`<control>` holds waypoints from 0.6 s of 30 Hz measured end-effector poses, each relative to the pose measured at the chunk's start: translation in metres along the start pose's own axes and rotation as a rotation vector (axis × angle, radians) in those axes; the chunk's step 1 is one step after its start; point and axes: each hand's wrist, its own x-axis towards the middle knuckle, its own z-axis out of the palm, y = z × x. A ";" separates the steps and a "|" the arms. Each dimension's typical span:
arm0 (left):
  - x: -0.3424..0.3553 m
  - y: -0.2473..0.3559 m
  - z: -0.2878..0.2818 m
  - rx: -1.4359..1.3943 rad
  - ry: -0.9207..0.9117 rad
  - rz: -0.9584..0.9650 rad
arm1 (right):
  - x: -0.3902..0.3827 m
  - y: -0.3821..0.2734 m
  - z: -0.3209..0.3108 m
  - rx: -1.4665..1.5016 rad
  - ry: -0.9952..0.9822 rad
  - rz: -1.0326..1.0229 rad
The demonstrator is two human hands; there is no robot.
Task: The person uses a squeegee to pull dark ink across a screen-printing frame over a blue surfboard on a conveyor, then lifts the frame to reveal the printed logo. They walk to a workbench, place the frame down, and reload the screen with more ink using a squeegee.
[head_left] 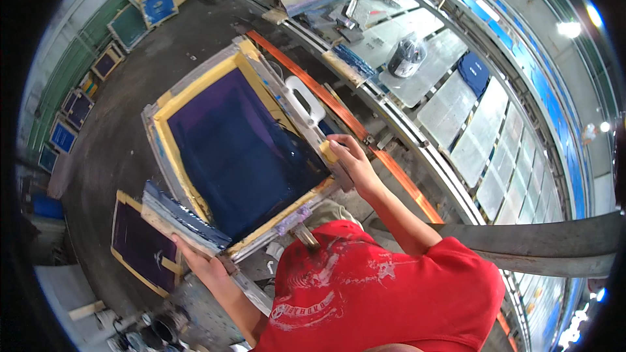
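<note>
A screen printing frame (189, 79), edged with yellow tape, lies tilted in front of me. Dark blue ink (251, 179) covers much of its mesh, with a purple area at the far end. My left hand (203, 264) is closed on a wooden-handled squeegee (186, 218) at the frame's near left corner. Blue ink coats the squeegee's blade side. My right hand (355, 163) grips the frame's near right edge, its fingers bent over the taped rim. The palm side of each hand is hidden.
An orange rail (404, 179) runs beside a long printing table with pale panels (466, 120). On it stand a clear plastic-covered container (407, 57) and a folded navy cloth (473, 73). Another taped screen (140, 241) leans low at left; several more screens (128, 27) line the wall.
</note>
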 end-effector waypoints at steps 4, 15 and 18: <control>0.075 -0.042 -0.008 -0.198 0.081 -0.207 | 0.068 -0.004 0.046 0.078 -0.070 -0.010; 0.275 -0.096 0.045 -0.146 0.402 -0.107 | 0.339 -0.059 0.209 -0.128 -0.364 -0.170; 0.262 -0.092 0.049 0.460 0.471 -0.184 | 0.378 -0.054 0.236 -0.440 -0.540 -0.333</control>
